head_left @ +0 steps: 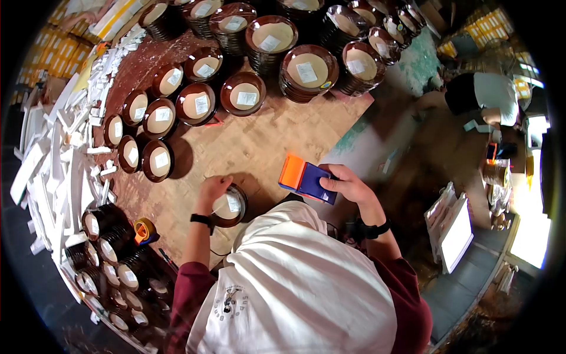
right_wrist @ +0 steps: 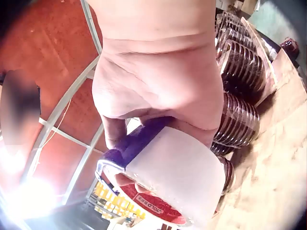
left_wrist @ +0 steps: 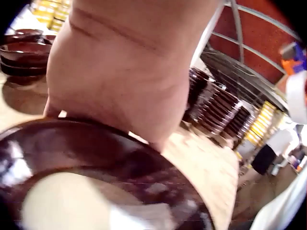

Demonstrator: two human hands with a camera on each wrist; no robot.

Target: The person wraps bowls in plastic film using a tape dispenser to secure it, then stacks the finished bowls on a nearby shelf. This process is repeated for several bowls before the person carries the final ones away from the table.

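Note:
My left hand (head_left: 216,190) grips the far rim of a glossy brown dish (head_left: 240,217) on the board in front of me. In the left wrist view, the dish (left_wrist: 96,151) fills the foreground, its rim hiding the fingertips of the left hand (left_wrist: 120,81). The dish has a pale round centre with a white label (head_left: 233,203) on it. Off to the right, my right hand (head_left: 352,186) holds a blue and orange tape dispenser (head_left: 303,180), thumb on its blue side. In the right wrist view, the dispenser carries a wide roll of tape (right_wrist: 177,167) with a red core.
Similar labelled dishes (head_left: 244,94) and tall wrapped stacks (head_left: 309,74) stand ahead on the board (head_left: 253,138). White foam strips (head_left: 59,153) pile up at left, near more stacks (head_left: 112,248) and a tape roll (head_left: 144,230). Another person (head_left: 483,97) bends at far right.

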